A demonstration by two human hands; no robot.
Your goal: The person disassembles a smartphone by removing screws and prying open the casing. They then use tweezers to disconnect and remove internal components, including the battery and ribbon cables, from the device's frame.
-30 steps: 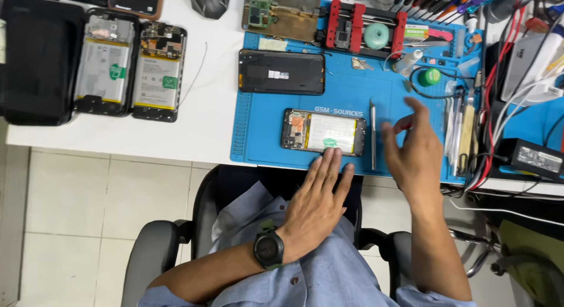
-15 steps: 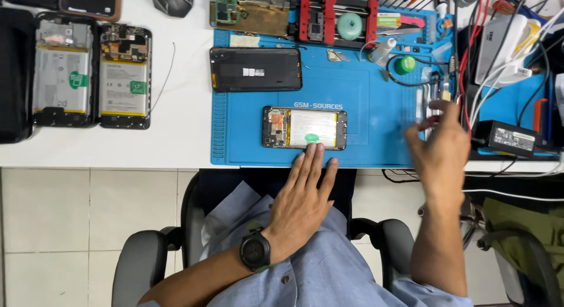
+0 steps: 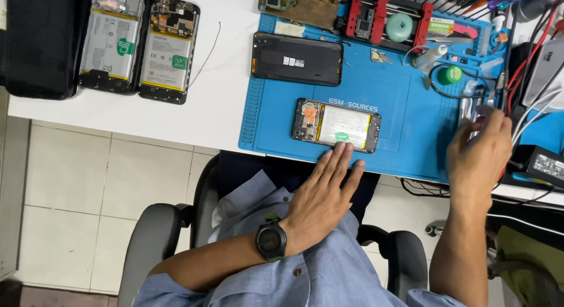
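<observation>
The left hand (image 3: 322, 196), a black round watch (image 3: 271, 241) on its wrist, lies flat as before, grip spread wide and holding nothing, fingertips at the near edge of the opened black smartphone (image 3: 336, 125) with its silver battery and orange-patched board bare. That phone lies on the blue silicone repair mat (image 3: 399, 107) on the white counter (image 3: 223, 95). The right hand (image 3: 479, 157) has slid rightward to the mat's tool-strewn edge; blurred, its grip cannot be judged

Opened phone on your mat

Your black back-off smartphone (image 3: 336, 125), pale battery exposed, lies flat lengthwise on the blue silicone mat (image 3: 405, 107), near its front edge.
</observation>
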